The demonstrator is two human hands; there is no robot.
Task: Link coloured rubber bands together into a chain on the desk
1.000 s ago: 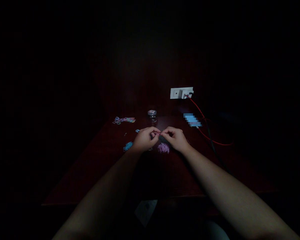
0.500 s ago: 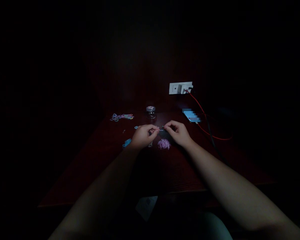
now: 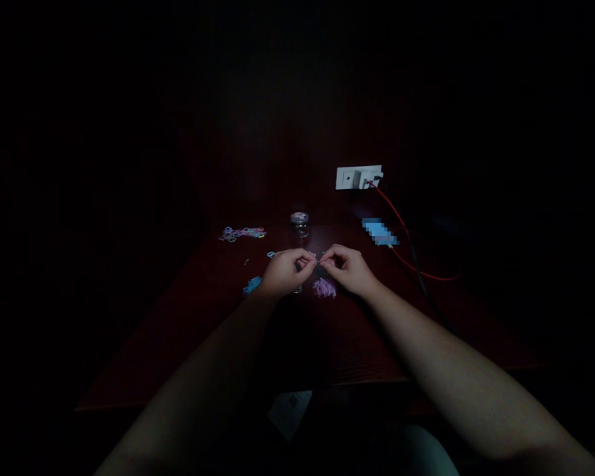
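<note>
My left hand (image 3: 288, 270) and my right hand (image 3: 350, 268) meet above the table, fingertips pinched and almost touching. Between them shows a sliver of something thin and pale, too small to name. Just below my right hand lies a pile of small lilac bands (image 3: 324, 288). A pile of blue bands (image 3: 252, 285) sits by my left wrist, partly covered by it. A pale blue loop (image 3: 270, 254) rests beside my left knuckles. Under that hand, a small light-coloured item (image 3: 298, 289) is mostly hidden.
A lidded clear jar (image 3: 299, 223) stands behind my hands. Multicoloured loops (image 3: 242, 233) lie at the back left. At the right are a phone (image 3: 379, 232), its red cable (image 3: 395, 210) and a black cord (image 3: 416, 266). A wall socket (image 3: 347, 178) holds the plugs. The dark red table (image 3: 198, 344) is dimly lit.
My right hand has moved slightly left and down, bringing its fingertips close against those of my left. The thin pale piece between them now shows less. My left hand stays nearly still.
</note>
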